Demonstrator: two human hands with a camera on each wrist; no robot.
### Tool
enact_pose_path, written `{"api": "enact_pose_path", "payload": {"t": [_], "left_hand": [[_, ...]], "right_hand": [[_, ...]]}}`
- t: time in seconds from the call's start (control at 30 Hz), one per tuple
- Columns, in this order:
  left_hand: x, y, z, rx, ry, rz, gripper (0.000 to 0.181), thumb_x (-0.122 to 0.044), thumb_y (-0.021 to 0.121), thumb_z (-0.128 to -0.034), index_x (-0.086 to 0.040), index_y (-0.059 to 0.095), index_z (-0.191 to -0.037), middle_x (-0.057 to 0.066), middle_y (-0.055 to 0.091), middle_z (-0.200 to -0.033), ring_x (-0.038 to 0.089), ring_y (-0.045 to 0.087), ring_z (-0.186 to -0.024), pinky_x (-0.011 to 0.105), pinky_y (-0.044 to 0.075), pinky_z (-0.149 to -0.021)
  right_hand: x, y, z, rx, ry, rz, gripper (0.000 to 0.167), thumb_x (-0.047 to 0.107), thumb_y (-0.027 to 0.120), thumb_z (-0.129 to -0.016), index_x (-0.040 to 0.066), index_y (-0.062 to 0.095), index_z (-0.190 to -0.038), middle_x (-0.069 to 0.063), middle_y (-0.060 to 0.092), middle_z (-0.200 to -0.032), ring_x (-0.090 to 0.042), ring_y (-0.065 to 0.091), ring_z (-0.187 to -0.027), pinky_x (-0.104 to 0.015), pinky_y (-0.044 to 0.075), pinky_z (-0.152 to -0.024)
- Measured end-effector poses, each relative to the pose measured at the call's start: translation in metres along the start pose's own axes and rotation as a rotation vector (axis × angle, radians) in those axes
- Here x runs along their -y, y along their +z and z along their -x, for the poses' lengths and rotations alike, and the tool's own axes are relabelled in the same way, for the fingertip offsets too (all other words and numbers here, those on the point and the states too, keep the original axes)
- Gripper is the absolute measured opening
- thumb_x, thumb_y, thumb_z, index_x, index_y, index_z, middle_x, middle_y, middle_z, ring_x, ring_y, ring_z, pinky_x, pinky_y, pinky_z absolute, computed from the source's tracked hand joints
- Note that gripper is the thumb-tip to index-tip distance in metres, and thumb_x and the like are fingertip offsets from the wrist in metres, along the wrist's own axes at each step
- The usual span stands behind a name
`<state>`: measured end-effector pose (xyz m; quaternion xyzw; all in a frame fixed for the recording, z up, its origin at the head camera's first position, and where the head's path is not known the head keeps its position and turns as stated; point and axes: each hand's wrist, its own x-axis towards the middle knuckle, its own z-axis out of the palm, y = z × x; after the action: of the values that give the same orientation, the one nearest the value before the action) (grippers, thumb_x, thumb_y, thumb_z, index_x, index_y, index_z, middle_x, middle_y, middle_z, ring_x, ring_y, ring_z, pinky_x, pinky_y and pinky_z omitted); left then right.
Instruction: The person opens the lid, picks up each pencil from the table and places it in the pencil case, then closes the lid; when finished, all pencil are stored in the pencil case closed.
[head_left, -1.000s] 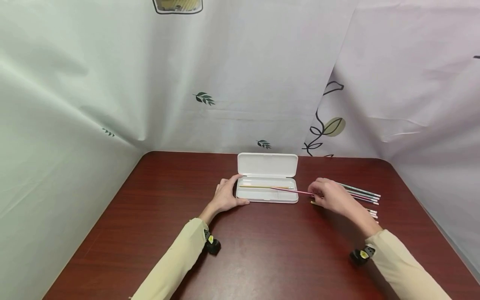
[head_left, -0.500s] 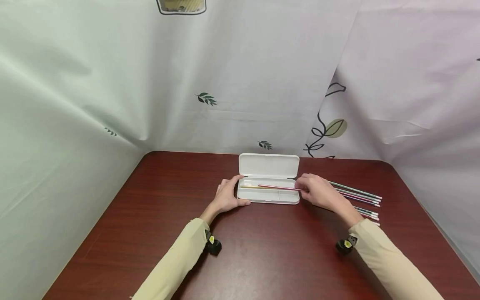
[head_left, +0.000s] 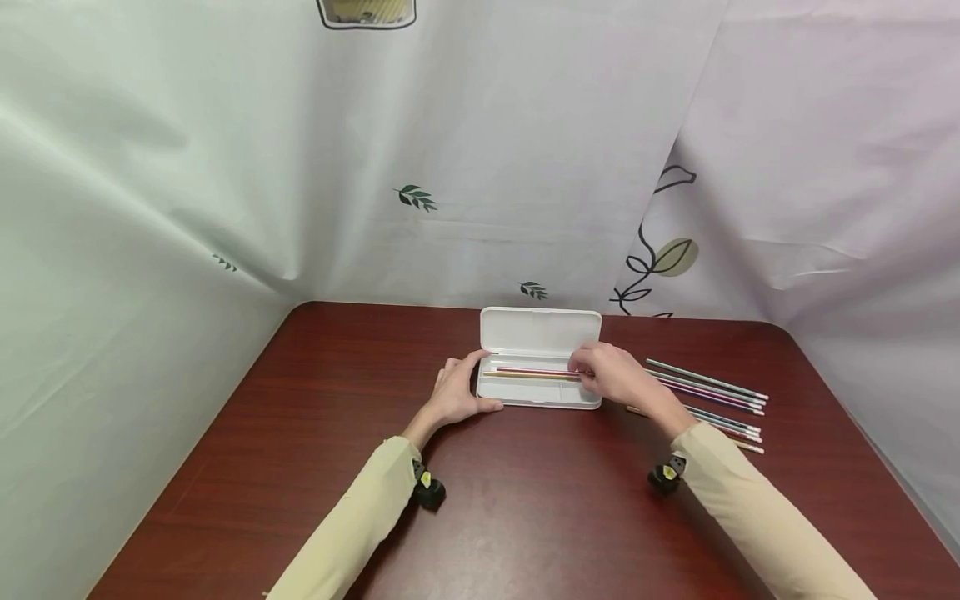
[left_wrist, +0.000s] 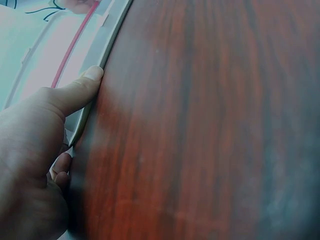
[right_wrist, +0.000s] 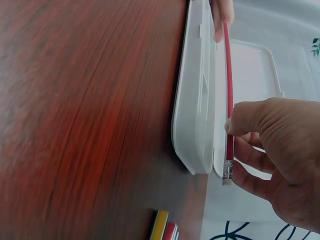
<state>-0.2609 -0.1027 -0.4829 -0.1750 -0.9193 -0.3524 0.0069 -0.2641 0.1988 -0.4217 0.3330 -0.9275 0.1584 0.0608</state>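
Observation:
A white pencil case (head_left: pixel 536 393) stands with its lid raised on the table. My left hand (head_left: pixel 455 395) holds its left end, the thumb along the front edge and the fingers at the back corner. Inside the case lies a yellow pencil (head_left: pixel 517 376). With thumb and fingers, my right hand (head_left: pixel 611 373) pinches a red pencil (right_wrist: pixel 229 80) near its eraser end. In the right wrist view this pencil is above the tray, its far end near the left hand. The right fingers hide its eraser end in the head view.
Several pencils (head_left: pixel 708 390) lie in two loose groups on the dark red wooden table (head_left: pixel 525 500), right of the case. A pale printed cloth (head_left: pixel 480 167) hangs behind and at both sides of the table.
My right hand has moved left with the red pencil, from beside the loose pencils to over the case's right part. The pencil now lines up with the yellow one. My left hand stays put.

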Motion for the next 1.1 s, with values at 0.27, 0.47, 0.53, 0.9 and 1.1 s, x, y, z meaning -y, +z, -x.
{"api": "enact_pose_path", "payload": {"t": [0.27, 0.47, 0.53, 0.9, 1.1], "left_hand": [[0.0, 0.0, -0.002, 0.01, -0.002, 0.006, 0.093, -0.036, 0.092, -0.07, -0.017, 0.045, -0.149, 0.011, 0.061, -0.129, 0.03, 0.044, -0.118, 0.046, 0.034, -0.098], [0.0, 0.001, -0.002, -0.004, 0.002, 0.009, 0.093, -0.036, 0.092, -0.0697, -0.017, 0.046, -0.148, 0.01, 0.06, -0.127, 0.029, 0.045, -0.117, 0.046, 0.035, -0.096], [-0.001, 0.001, -0.002, -0.006, 0.005, 0.013, 0.093, -0.036, 0.092, -0.0699, -0.017, 0.045, -0.148, 0.01, 0.06, -0.128, 0.03, 0.045, -0.117, 0.046, 0.035, -0.095], [-0.001, -0.001, -0.004, -0.001, 0.005, 0.015, 0.093, -0.036, 0.092, -0.0702, -0.017, 0.045, -0.149, 0.011, 0.059, -0.13, 0.03, 0.044, -0.119, 0.047, 0.035, -0.096], [0.001, 0.0, -0.001, 0.002, -0.001, 0.013, 0.093, -0.036, 0.092, -0.0701, -0.016, 0.045, -0.148, 0.011, 0.059, -0.127, 0.031, 0.044, -0.117, 0.047, 0.035, -0.096]], "right_hand": [[0.001, 0.004, -0.011, 0.047, 0.001, 0.0, 0.018, -0.005, 0.07, -0.079, 0.01, 0.071, -0.089, 0.0, 0.062, -0.086, -0.018, 0.055, -0.073, -0.037, 0.048, -0.067], [0.003, 0.005, -0.017, 0.074, 0.011, 0.003, 0.017, -0.004, 0.069, -0.079, 0.009, 0.071, -0.09, -0.001, 0.063, -0.088, -0.017, 0.055, -0.074, -0.037, 0.048, -0.068], [0.003, 0.006, -0.019, 0.079, 0.011, -0.004, 0.018, -0.005, 0.068, -0.079, 0.009, 0.071, -0.089, -0.001, 0.064, -0.088, -0.017, 0.056, -0.075, -0.037, 0.049, -0.069], [0.003, 0.01, -0.027, 0.083, -0.021, -0.014, 0.019, -0.007, 0.066, -0.076, 0.009, 0.07, -0.084, 0.001, 0.061, -0.081, -0.017, 0.054, -0.073, -0.034, 0.047, -0.066], [0.005, 0.012, -0.029, 0.106, -0.038, -0.02, 0.018, -0.008, 0.066, -0.076, 0.009, 0.07, -0.082, 0.001, 0.061, -0.078, -0.016, 0.052, -0.072, -0.032, 0.046, -0.064]]}}
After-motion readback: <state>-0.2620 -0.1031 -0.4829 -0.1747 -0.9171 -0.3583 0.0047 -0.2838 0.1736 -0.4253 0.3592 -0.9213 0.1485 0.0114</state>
